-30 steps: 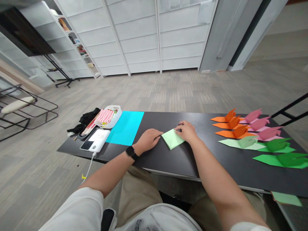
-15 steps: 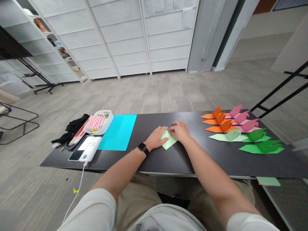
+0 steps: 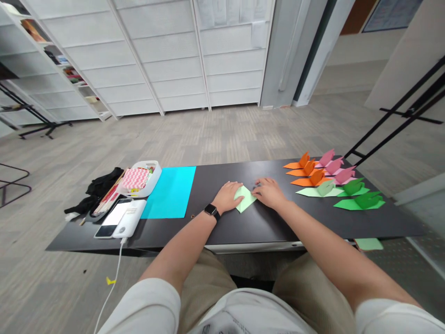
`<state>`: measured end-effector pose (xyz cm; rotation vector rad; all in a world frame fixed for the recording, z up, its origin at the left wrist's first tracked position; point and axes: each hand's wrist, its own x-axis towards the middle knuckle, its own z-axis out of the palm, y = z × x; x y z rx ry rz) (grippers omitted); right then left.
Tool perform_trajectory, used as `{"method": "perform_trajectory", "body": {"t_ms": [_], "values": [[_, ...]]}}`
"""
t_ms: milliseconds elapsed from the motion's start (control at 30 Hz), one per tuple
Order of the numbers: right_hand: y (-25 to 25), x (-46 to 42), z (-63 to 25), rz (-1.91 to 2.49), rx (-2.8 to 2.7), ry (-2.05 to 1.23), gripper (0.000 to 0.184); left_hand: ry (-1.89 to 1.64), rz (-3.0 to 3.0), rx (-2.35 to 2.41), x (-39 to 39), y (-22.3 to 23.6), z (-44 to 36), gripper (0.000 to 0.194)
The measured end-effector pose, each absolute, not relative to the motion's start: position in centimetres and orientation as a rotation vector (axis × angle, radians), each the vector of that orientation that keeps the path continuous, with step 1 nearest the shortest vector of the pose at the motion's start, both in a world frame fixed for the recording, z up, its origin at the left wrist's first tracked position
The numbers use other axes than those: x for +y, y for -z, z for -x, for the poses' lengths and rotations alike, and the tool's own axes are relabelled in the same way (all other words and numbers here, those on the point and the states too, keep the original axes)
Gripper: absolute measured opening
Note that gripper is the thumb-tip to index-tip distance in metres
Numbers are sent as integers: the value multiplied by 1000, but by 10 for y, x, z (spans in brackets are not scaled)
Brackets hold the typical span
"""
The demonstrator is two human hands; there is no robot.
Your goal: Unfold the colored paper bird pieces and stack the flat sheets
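A folded piece of light green paper (image 3: 245,200) lies on the dark table in front of me, its shape like a diamond. My left hand (image 3: 227,196) holds its left side against the tabletop, the thumb resting over the paper and the other fingers stretched forward. At the paper's right corner is my right hand (image 3: 270,192), palm down, fingers bent and apart, the fingertips touching or very close to the edge. The undersides of both hands are hidden.
Folded paper birds stand at the right: orange (image 3: 306,170), pink (image 3: 335,167), pale green (image 3: 321,189) and green (image 3: 359,199). Leftward lie a bright blue sheet (image 3: 170,192), a white basket (image 3: 155,178), a phone (image 3: 110,220) and a cabled white power bank (image 3: 130,220).
My right hand has moved from the paper's upper edge to its right corner, uncovering more of the paper. My left hand stays on the left side. The camera view has shifted slightly.
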<state>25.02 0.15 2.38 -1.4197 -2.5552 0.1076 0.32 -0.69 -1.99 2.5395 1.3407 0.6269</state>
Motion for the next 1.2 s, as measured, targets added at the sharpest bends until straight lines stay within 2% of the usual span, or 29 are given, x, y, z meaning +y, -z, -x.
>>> {"method": "perform_trajectory", "body": {"t_ms": [233, 467, 600, 833, 1100, 1133, 1200], "values": [[-36, -24, -286, 1293, -2642, -93, 22, -634, -2525, 1315, -9, 15, -4, 43], [-24, 8, -255, 1337, -2414, -191, 25, -632, -2502, 1356, -12, 12, -6, 36], [-4, 19, -234, 1293, -2341, -255, 16, -613, -2510, 1362, -12, 13, -6, 46], [17, 16, -236, 1316, -2268, -272, 14, -483, -2596, 1299, -10, 12, -1, 69], [16, 19, -235, 1303, -2280, -302, 14, -397, -2662, 1158, -23, -1, 16, 110], [17, 19, -235, 1302, -2277, -310, 14, -420, -2654, 1159, -23, -5, 18, 109], [18, 20, -235, 1303, -2273, -321, 15, -517, -2606, 1215, -20, -14, 19, 89]]}}
